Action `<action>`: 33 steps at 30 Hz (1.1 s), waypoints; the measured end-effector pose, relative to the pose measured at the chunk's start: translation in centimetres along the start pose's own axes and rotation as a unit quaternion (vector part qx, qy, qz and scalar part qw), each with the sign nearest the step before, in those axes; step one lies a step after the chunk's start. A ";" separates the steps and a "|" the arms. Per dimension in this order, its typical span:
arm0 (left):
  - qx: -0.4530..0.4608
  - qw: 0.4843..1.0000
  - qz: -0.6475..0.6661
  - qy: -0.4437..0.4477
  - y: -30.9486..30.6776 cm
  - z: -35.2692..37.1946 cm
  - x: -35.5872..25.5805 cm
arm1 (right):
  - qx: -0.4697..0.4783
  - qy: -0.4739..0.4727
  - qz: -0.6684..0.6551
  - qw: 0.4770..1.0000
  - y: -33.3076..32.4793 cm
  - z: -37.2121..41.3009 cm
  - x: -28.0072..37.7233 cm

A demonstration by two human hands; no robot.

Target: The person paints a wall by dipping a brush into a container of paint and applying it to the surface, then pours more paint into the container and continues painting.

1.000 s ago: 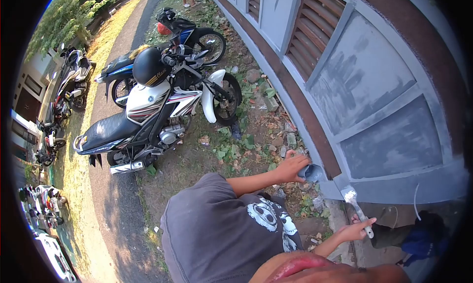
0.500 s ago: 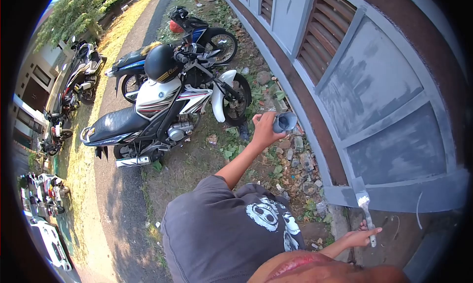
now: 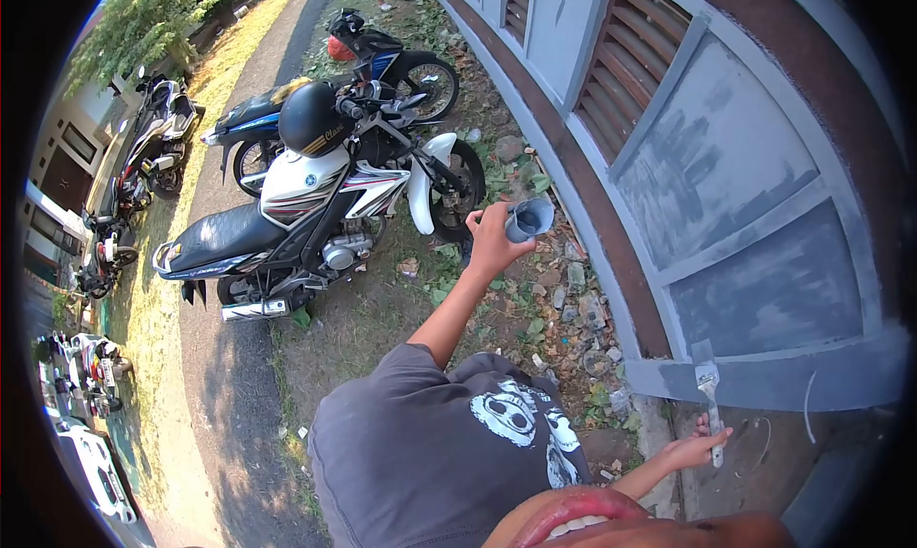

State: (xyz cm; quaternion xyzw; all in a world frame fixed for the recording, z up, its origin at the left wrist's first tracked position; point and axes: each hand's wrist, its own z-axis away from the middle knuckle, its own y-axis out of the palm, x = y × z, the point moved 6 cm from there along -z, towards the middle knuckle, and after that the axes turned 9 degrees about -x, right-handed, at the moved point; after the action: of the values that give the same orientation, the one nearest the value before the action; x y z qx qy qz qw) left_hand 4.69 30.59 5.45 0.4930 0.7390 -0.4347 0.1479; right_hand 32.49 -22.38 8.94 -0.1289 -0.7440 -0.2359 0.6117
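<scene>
A paintbrush [image 3: 710,400] is grasped in the right hand [image 3: 695,449], a cup [image 3: 529,221] in the left hand [image 3: 493,243]. Bristles are apparently laid against the grey wall [image 3: 764,271], low down; painting seems underway, an even stroke being called for.

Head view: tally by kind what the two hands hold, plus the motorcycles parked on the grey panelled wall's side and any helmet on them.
Blue-grey round cup: 1
Flat paintbrush with a whitish handle: 1
White motorcycle with black seat and blue-and-black motorcycle: 2
Round black helmet with gold stripes: 1
Total: 5
</scene>
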 end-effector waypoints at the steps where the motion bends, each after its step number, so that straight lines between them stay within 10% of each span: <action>1: -0.006 1.000 0.010 -0.002 -0.4 -0.3 -0.2 | -0.007 0.000 0.001 1.000 0.0 0.1 0.0; 33: 0.103 0.978 0.161 0.080 1.5 3.2 -8.1 | 0.113 0.118 -0.115 0.980 4.6 3.4 1.0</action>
State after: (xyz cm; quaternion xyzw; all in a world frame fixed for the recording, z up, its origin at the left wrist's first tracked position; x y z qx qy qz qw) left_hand 9.06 23.39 8.10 0.6515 0.6105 -0.4380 0.1046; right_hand 31.60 -16.86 10.35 0.0556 -0.6981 -0.2327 0.6748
